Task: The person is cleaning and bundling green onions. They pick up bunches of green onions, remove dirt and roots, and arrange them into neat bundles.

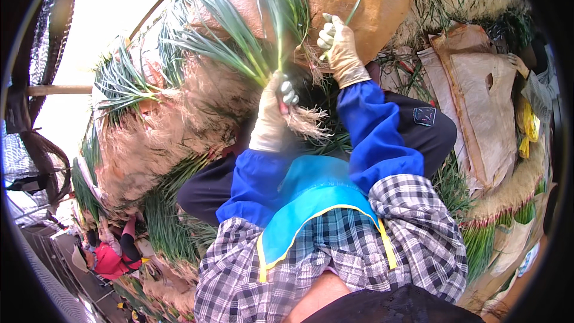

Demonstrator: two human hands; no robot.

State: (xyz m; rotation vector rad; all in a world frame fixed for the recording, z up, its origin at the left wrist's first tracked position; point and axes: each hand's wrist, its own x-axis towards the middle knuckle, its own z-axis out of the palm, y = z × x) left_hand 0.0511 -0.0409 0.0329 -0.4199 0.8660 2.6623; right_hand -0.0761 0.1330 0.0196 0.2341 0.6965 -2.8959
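Observation:
My left hand (276,110), in a pale work glove, is closed around a small bunch of green onions (251,54). Their leaves fan upward and the pale stringy roots (307,121) hang out below the fist. My right hand (335,49), gloved too, is raised a short way to the right, fingers curled around a thin green onion stalk (358,2). Its leaf sticks up above the fist; the gripped part is hidden. Between the hands, more green onions (296,13) lie against a large tan sheet-covered bundle (376,4).
Stacked green onions with roots outward (148,143) line the left. A worn tan sheet (486,112) lies at right, near a person's hand (518,63) and a yellow bag (529,125). Another person in red (110,260) is at lower left. My bent knees flank the work.

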